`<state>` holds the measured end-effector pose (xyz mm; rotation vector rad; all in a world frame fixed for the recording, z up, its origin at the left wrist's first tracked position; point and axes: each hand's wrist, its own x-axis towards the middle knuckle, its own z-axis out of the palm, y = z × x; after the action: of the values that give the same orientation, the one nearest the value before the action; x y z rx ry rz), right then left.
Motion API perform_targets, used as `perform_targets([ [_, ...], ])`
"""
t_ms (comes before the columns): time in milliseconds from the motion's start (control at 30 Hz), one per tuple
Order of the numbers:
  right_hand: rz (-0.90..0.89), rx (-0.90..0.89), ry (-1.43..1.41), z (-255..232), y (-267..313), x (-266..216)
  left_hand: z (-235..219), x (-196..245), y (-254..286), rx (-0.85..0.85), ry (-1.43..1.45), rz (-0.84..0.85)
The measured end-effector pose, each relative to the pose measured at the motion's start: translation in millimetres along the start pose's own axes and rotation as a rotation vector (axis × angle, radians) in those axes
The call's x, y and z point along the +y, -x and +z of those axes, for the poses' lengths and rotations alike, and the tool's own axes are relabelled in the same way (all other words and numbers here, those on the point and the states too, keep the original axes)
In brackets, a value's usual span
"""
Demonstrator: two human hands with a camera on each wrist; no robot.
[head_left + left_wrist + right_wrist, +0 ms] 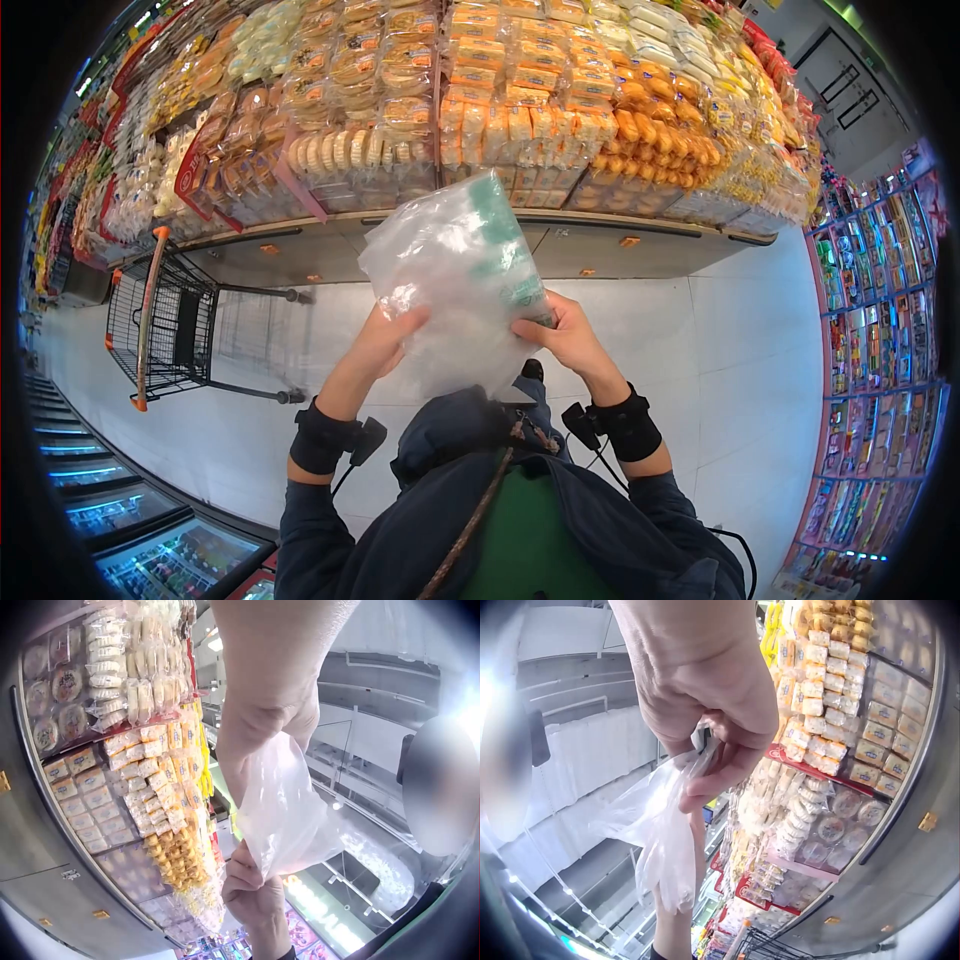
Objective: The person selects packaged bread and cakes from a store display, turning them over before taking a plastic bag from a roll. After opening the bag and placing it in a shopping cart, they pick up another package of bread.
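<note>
A translucent plastic bag point(450, 270) with a green printed strip hangs between both hands in front of the body. The left hand point(385, 338) grips its left edge, thumb lying over the plastic. At the bag's lower right, the right hand point(568, 335) pinches the green-printed side between thumb and fingers. In the left wrist view the bag point(281, 810) spreads below the left hand point(266, 727), with the right hand point(255, 896) at its far edge. The right wrist view has the bag point(664, 825) bunched in the curled fingers of the right hand point(712, 727).
Shelves of packaged bread and pastries point(520, 90) stretch across the front above a grey cabinet base point(600, 250). An empty shopping cart point(180, 320) stands at the left on the pale floor. Freezers point(160, 530) line the lower left; a rack of small packets point(880, 330) stands at the right.
</note>
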<state>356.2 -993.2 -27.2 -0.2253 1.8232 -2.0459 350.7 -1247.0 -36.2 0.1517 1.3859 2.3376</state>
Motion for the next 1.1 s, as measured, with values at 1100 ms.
perform_targets([
  [1100,0.109,-0.018,-0.153,16,-15,9,33,-15,-15,0.057,-0.343,0.219],
])
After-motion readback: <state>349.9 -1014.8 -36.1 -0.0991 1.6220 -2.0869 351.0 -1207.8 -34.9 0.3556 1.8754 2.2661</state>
